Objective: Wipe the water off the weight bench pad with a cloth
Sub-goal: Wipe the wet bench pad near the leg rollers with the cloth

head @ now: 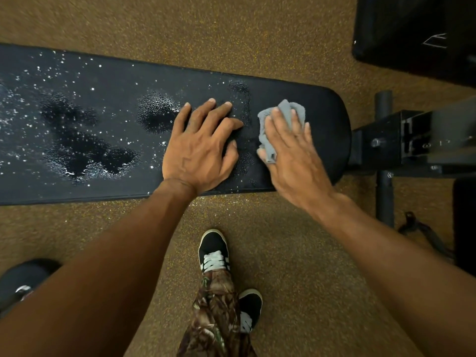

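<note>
The person is leaning over a black bench pad (325, 117) lying across a brown speckled floor (257, 32). The left hand (201, 148) is resting flat on the pad near its middle, fingers spread and relaxed, gripping nothing. The right hand (293, 161) is pressing a crumpled grey cloth (286, 112) onto the pad close to its rounded right end, fingers lying straight over the cloth rather than clenching it. Water (82, 153) is sitting in pools and scattered droplets across the pad to the left of both hands, with a thin beaded patch between them. A black shoe (213, 251) is standing on the floor below the pad.
</note>
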